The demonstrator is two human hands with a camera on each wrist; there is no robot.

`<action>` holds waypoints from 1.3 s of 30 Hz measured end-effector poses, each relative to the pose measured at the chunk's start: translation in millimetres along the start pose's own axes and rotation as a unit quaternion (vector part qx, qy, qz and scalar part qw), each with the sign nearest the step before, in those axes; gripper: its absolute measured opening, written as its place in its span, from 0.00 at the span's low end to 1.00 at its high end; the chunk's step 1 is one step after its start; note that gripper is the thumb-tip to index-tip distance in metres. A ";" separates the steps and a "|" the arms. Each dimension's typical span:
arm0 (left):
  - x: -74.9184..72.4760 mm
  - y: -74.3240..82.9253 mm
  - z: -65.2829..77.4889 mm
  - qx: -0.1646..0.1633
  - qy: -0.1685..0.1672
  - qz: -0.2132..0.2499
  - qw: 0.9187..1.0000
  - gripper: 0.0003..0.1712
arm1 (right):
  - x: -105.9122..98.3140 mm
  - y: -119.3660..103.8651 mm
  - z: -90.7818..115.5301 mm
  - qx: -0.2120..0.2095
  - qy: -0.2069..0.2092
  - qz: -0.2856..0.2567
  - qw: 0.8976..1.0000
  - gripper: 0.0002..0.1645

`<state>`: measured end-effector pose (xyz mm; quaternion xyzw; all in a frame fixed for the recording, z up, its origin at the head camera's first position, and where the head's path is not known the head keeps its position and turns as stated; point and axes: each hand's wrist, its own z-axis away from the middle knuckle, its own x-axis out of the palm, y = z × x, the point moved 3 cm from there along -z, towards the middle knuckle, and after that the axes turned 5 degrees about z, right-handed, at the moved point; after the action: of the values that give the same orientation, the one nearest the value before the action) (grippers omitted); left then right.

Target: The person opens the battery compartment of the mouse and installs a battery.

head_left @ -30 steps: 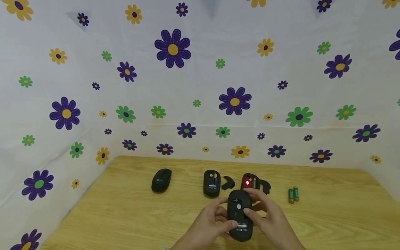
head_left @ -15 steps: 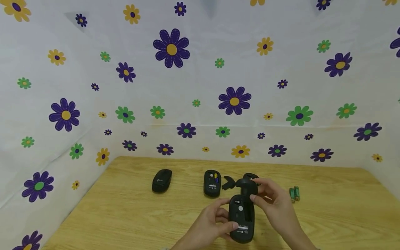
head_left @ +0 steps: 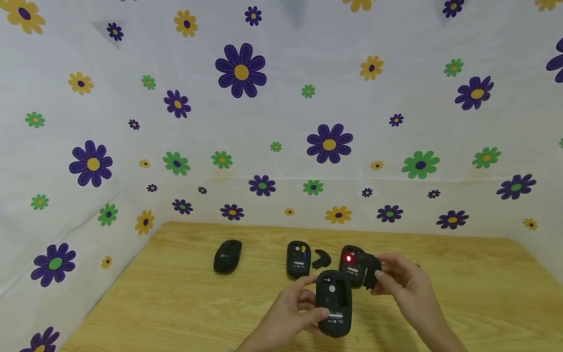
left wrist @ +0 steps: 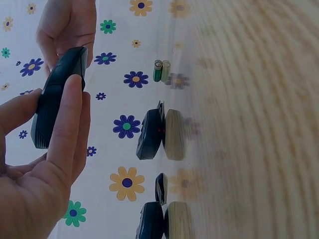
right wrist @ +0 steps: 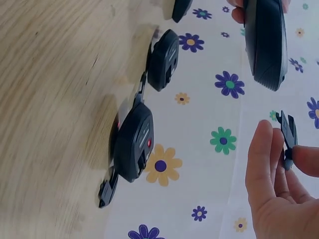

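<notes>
Small white print and a pale label strip are borne on the underside of the black mouse (head_left: 334, 308), but the lettering is too small to be read; a small pale logo (equally illegible) is seen on the upright mouse (head_left: 227, 256) at the far left of the desk (head_left: 176, 293). In the held mouse a battery compartment (head_left: 342, 293) is left uncovered. In the overturned mouse (head_left: 297, 265) a yellow-and-blue battery (head_left: 304, 252) is seated, and a second cover (head_left: 323, 258) is set just beside it. A red light (head_left: 349, 258) is shown by another overturned mouse (head_left: 352, 275). Two green batteries (left wrist: 161, 71) are stood side by side in the left wrist view. The black mouse is gripped by the left hand (head_left: 290, 313), between both hands and apart from the right hand (head_left: 409, 283), in which a black cover (head_left: 371, 270) is pinched between thumb and fingers.
</notes>
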<state>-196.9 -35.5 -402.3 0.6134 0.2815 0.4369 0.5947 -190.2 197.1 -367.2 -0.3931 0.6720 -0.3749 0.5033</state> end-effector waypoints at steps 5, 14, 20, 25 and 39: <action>-1.1 1.3 0.1 0.005 -0.004 0.013 1.000 0.38 | -4.1 3.5 -1.9 0.014 -0.021 -0.009 1.000 0.18; -3.1 2.0 -0.1 0.001 0.000 0.015 1.000 0.38 | -8.3 12.8 -4.9 0.069 -0.092 0.000 0.993 0.19; -4.8 2.5 -0.1 -0.003 0.003 0.014 1.000 0.39 | -9.9 19.4 -7.3 0.062 -0.132 0.020 0.989 0.19; -3.3 2.9 -0.4 -0.005 0.004 0.005 1.000 0.39 | -11.3 25.8 -9.8 0.069 -0.156 0.044 0.984 0.18; -4.2 3.9 0.1 0.000 -0.004 -0.004 1.000 0.40 | -15.5 44.4 -13.9 0.096 -0.280 0.051 0.954 0.11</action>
<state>-199.4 -39.7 -399.4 0.6141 0.2813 0.4320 0.5976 -207.6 230.8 -398.3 -0.3971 0.4841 -0.2863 0.7252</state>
